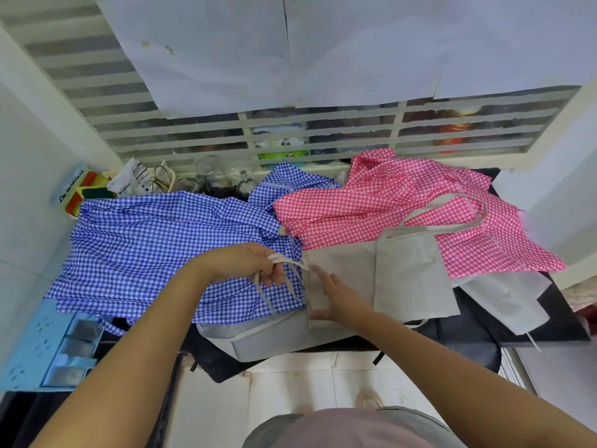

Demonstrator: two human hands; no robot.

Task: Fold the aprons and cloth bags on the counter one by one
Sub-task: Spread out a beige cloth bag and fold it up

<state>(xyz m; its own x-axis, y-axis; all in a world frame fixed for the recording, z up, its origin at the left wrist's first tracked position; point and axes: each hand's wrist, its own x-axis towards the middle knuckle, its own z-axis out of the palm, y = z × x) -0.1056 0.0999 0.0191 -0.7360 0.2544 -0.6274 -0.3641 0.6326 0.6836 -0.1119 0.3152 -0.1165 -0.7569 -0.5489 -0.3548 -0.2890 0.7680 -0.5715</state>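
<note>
A beige cloth bag [342, 266] lies folded into a narrow strip at the middle of the dark counter [452, 331]. My right hand [336, 294] presses flat on its left end, fingers spread. My left hand [255, 263] pinches the bag's pale handle straps [290, 260] just left of the strip, over a blue gingham apron [155, 247]. A second beige bag [413, 273] lies to the right, its handles across a pink gingham apron [403, 205]. More pale bags lie at the front [274, 337] and right [510, 299].
Upturned glasses [213, 176], a white packet [132, 179] and sponges [85, 189] stand at the back by a louvred window. A light blue organiser [42, 347] sits at the front left. White cupboard fronts [290, 383] lie below the counter edge.
</note>
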